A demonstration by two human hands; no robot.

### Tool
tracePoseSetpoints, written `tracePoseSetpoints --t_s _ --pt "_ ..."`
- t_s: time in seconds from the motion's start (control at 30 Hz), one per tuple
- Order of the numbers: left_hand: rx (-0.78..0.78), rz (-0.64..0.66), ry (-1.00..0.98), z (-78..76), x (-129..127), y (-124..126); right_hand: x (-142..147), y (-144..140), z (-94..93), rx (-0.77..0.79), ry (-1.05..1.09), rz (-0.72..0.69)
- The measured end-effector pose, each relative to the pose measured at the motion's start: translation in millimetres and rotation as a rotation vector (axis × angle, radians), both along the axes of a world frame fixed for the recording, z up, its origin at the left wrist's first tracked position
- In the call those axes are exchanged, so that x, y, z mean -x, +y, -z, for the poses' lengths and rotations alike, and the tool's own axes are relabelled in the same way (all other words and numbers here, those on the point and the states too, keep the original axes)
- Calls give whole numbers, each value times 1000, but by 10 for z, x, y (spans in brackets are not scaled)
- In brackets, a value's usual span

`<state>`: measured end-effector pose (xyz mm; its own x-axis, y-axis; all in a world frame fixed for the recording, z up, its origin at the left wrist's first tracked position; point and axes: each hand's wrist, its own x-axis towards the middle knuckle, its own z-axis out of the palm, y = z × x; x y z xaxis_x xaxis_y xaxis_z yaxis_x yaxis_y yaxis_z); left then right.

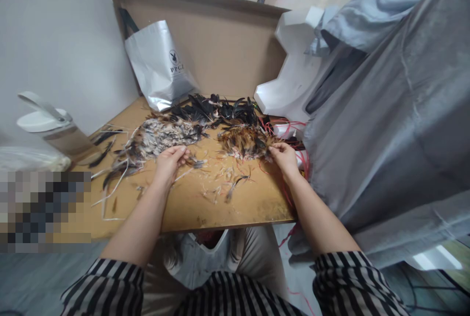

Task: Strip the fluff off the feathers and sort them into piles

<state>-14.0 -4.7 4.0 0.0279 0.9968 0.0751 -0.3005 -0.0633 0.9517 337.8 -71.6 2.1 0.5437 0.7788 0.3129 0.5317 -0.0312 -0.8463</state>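
Observation:
Loose feathers lie in piles on the yellow-brown tabletop [235, 208]. My left hand [172, 162] is closed in a pinch in front of the pale grey-white feather pile [161, 135]; a small dark feather [197, 162] shows at its fingertips. On the right, my right hand [284, 157] pinches at the edge of the brown feather pile [244, 141], thumb and finger together on a brown feather. Behind both piles spread long black feathers [205, 109]. Feather scraps [235, 186] are scattered between my hands.
A silver bag [157, 66] leans against the cardboard panel [227, 47] at the back. To the left stands a white-lidded container [62, 130], with white strings [119, 184] nearby. Red string [293, 125] tangles at the right, beside hanging grey cloth [374, 125] and white foam [290, 71].

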Motion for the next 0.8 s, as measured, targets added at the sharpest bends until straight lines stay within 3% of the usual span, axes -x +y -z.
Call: tracePoseSetpoints --t_s 0.13,0.27,0.37,0.57,0.67,0.8 --pt "20 -15 -19 -24 -9 -13 69 -52 -132 -95 162 -39" --pt "21 -18 -16 -31 -8 -25 90 -67 -168 -53 201 -111" --pt "15 -15 -4 -27 -4 -23 77 -93 -195 -32 123 -153" --pt "-7 4 -2 4 5 5 221 -237 -421 -176 -142 -123" --pt "-10 2 -14 -3 17 6 305 -221 -479 -138 -233 -166" --pt "-16 -10 -96 -41 54 0 270 -52 -412 25 -321 -263"
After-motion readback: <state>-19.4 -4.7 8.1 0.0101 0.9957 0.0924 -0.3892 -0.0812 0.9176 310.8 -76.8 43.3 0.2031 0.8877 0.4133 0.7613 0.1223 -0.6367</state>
